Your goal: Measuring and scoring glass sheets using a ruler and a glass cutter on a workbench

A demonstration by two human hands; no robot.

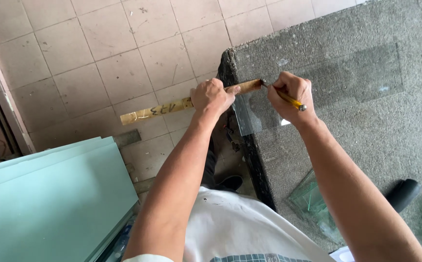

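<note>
hands on the glass strip at the table's corner

i see my left hand point(213, 95) pressed down on a wooden ruler point(172, 106), fingers curled together over it where it meets the table edge. the ruler runs out past the corner over the tiled floor point(99, 53). my right hand point(291, 92) has its fingers pinched tight on a yellow-handled glass cutter point(288, 99), whose tip sits just beside the ruler's end. under both lies a clear glass strip point(347, 77) flat on the grey felt table point(390, 145), one end jutting a little over the edge. pale green glass sheets point(51, 194) stand at lower left, and glass offcuts point(313, 204) lie near my right forearm.
</note>
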